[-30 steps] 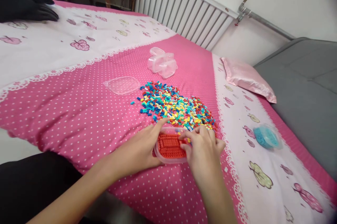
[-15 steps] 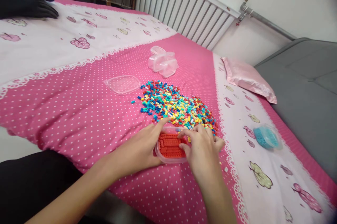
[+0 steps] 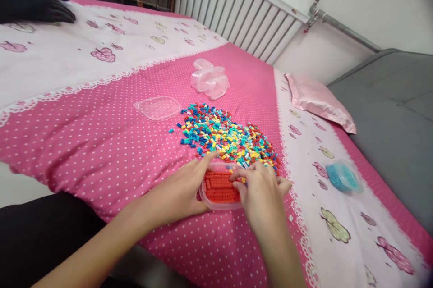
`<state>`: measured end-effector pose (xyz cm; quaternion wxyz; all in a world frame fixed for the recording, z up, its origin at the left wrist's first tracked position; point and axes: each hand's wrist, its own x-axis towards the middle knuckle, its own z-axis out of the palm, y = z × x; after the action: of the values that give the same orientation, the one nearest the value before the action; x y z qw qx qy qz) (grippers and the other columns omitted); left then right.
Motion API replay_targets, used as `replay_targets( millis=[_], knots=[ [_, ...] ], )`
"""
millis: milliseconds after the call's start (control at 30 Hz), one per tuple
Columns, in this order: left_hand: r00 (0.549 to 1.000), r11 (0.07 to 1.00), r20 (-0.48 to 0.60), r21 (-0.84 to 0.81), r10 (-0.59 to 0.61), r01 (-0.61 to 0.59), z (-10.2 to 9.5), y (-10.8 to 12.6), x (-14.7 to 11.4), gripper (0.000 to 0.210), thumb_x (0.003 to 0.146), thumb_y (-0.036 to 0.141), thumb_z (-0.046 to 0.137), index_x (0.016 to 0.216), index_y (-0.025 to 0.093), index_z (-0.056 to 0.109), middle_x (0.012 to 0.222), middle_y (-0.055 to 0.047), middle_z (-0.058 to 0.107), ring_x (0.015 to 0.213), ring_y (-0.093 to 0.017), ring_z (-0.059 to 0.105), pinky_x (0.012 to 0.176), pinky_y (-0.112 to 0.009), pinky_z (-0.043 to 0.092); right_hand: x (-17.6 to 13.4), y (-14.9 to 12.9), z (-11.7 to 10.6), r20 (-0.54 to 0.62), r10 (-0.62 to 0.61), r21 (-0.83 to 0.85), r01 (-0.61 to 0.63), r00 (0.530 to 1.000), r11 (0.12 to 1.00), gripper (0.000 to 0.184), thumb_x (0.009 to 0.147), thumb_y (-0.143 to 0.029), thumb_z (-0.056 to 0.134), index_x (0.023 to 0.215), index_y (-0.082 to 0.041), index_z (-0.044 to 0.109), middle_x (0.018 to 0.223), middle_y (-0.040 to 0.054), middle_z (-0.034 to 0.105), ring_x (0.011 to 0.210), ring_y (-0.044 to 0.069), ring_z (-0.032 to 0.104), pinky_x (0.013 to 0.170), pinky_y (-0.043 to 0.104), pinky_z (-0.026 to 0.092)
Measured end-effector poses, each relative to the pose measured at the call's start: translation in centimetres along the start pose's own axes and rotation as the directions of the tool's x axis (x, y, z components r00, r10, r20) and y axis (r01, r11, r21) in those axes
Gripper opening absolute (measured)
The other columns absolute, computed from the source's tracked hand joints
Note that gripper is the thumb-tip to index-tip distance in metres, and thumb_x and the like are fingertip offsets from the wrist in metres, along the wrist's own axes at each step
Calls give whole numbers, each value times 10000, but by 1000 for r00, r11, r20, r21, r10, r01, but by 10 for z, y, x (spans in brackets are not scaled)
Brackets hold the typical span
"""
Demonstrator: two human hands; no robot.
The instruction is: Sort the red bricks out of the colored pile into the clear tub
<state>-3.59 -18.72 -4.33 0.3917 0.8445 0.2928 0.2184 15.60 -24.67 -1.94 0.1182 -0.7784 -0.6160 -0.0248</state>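
A clear plastic container (image 3: 226, 206) sits on the pink dotted bedspread, with red toy bricks (image 3: 221, 189) lying in neat rows inside it. My left hand (image 3: 189, 186) grips its left side, thumb low and fingers along the far rim. Over the container's right end, my right hand (image 3: 260, 189) has thumb and forefinger closed together just above the bricks. Whatever is between those fingertips is too small or hidden to make out. Directly beyond the container spreads a pile of small bricks in many colours (image 3: 223, 130).
A flat clear lid (image 3: 158, 108) lies left of the pile, and stacked clear containers (image 3: 209, 80) stand behind it. A container of blue pieces (image 3: 343, 176) is at the right, below a pink pillow (image 3: 320, 101). A dark-gloved hand (image 3: 50, 11) rests at the far left.
My right hand has shifted slightly to the right, with thumb and forefinger drawn closer together. My left hand and the container have stayed put.
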Motion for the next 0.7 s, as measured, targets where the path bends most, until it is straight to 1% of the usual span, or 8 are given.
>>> replay_targets(
  millis=[167, 267, 333, 400, 467, 567, 633, 700],
  knots=[
    [1000, 1000, -2, -13, 2, -2, 0, 0, 0, 913, 798, 329, 719, 1537, 288, 184, 1449, -119, 509, 1289, -309, 527, 1043, -450, 457, 0, 5, 4, -62, -26, -4, 26, 998, 1000, 193, 780, -142, 685, 732, -317, 753, 839, 52, 601, 866, 256, 495, 742, 409, 198],
    [1000, 1000, 6, -6, -9, 9, 0, 0, 0, 913, 795, 337, 724, 1536, 285, 193, 1454, -119, 507, 1283, -311, 531, 1042, -448, 457, -1, 6, 8, -67, -48, 3, 48, 997, 999, 189, 782, -150, 679, 708, -307, 756, 828, 57, 609, 849, 246, 497, 735, 399, 208],
    [1000, 1000, 13, 4, -11, 11, 0, 0, 0, 903, 798, 346, 722, 1531, 281, 199, 1457, -118, 504, 1284, -310, 530, 1043, -444, 456, 0, 9, 3, -50, -34, 11, 35, 998, 999, 185, 778, -156, 678, 727, -311, 764, 845, 57, 621, 868, 250, 516, 747, 401, 218],
    [1000, 1000, 17, 11, -9, 9, -1, 1, 1, 887, 806, 362, 713, 1525, 269, 203, 1447, -119, 511, 1284, -306, 529, 1046, -438, 453, 3, 16, -8, -31, 12, 37, -11, 999, 999, 162, 781, -193, 675, 764, -322, 772, 867, 51, 634, 891, 257, 542, 769, 408, 237],
    [1000, 1000, 17, 8, -8, 8, -2, 1, 1, 863, 813, 381, 704, 1516, 257, 219, 1435, -121, 522, 1283, -305, 530, 1050, -432, 451, 7, 30, -26, -23, 80, 107, -77, 997, 991, 130, 791, -268, 656, 790, -321, 774, 870, 47, 645, 876, 257, 561, 775, 405, 276],
    [1000, 1000, 15, -18, -4, 4, -4, 2, 2, 821, 828, 402, 689, 1504, 273, 241, 1427, -108, 530, 1280, -301, 536, 1047, -422, 453, 12, 60, -51, -56, 174, 278, -152, 983, 949, 197, 789, -362, 604, 834, -271, 773, 832, 57, 650, 778, 233, 565, 739, 377, 367],
    [999, 1000, 33, -27, -1, 2, -6, 2, 3, 803, 839, 384, 680, 1504, 301, 237, 1438, -93, 522, 1283, -293, 536, 1050, -420, 453, 11, 82, -58, -45, 243, 318, -217, 969, 923, 243, 760, -392, 593, 841, -240, 764, 762, 49, 634, 713, 224, 558, 698, 362, 397],
    [999, 1000, 53, -12, 1, -1, -6, 0, 4, 783, 846, 345, 671, 1500, 320, 241, 1461, -83, 499, 1301, -285, 521, 1072, -423, 440, 7, 101, -56, 25, 284, 344, -275, 959, 898, 273, 747, -395, 581, 869, -221, 751, 714, 30, 618, 662, 212, 556, 672, 351, 408]
  ],
)
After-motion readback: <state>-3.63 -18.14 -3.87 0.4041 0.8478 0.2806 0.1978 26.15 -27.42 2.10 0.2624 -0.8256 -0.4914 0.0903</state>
